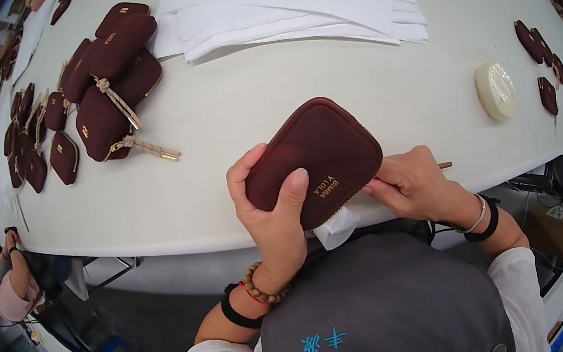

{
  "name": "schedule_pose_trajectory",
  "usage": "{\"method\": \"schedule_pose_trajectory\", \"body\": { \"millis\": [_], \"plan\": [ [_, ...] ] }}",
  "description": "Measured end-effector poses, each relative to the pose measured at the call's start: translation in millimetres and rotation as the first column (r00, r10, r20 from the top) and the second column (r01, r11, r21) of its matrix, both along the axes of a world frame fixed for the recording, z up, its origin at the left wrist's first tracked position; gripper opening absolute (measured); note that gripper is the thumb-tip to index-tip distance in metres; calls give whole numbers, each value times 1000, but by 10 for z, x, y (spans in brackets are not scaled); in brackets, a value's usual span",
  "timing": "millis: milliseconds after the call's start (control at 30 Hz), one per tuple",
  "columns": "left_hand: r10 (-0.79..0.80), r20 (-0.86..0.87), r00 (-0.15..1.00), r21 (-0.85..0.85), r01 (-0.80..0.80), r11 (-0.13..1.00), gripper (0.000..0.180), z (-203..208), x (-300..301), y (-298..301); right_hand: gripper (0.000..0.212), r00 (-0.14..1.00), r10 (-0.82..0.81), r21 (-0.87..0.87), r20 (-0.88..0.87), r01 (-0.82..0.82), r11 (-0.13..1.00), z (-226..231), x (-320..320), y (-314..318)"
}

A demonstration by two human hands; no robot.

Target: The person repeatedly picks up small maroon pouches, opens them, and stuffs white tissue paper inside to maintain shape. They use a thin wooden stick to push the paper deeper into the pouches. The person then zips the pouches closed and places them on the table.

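Observation:
A burgundy zip pouch (pixel 333 133) with gold lettering is tilted in front of me, just above the table's near edge. My left hand (pixel 271 206) grips its left side, thumb on the front face and fingers behind. Along its lower edge runs a gold-toothed zip, where a piece of white paper (pixel 337 227) sticks out. My right hand (pixel 412 183) is closed in a pinch at the zip's right end; what lies between its fingertips is hidden. A thin brown stick-like end (pixel 445 165) shows just beyond that hand's knuckles.
On the white table (pixel 215 113), several burgundy pouches (pixel 126 43) with beige cord pulls are piled at left. White paper sheets (pixel 286 2) lie at the back. A pale wrapped roll (pixel 498 91) is at right, near more pouches (pixel 548 95). Other people (pixel 15 278) sit at the sides.

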State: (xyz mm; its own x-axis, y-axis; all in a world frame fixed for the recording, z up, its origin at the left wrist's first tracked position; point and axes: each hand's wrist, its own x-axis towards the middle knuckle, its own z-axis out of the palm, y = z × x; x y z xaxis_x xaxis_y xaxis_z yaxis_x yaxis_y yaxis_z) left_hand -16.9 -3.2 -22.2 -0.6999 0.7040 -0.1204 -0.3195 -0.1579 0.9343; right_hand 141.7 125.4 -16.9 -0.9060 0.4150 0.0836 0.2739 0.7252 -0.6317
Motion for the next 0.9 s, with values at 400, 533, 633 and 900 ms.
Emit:
{"method": "schedule_pose_trajectory", "body": {
  "millis": [400,533,633,900],
  "plan": [
    [-88,661,746,265,-122,956,35,22,-352,130,65,954,-200,-483,222,286,828,498,87,301],
    [-272,587,762,158,222,962,34,140,-29,165,50,968,-251,-718,27,194,668,266,12,126],
    [-441,116,890,-25,447,894,40,-107,-337,-178,34,984,-163,-518,-68,105,849,309,135,473],
    [-573,53,818,-290,562,775,39,173,-322,35,37,981,150,18,-124,-148,989,239,-49,291]
  ]
}}
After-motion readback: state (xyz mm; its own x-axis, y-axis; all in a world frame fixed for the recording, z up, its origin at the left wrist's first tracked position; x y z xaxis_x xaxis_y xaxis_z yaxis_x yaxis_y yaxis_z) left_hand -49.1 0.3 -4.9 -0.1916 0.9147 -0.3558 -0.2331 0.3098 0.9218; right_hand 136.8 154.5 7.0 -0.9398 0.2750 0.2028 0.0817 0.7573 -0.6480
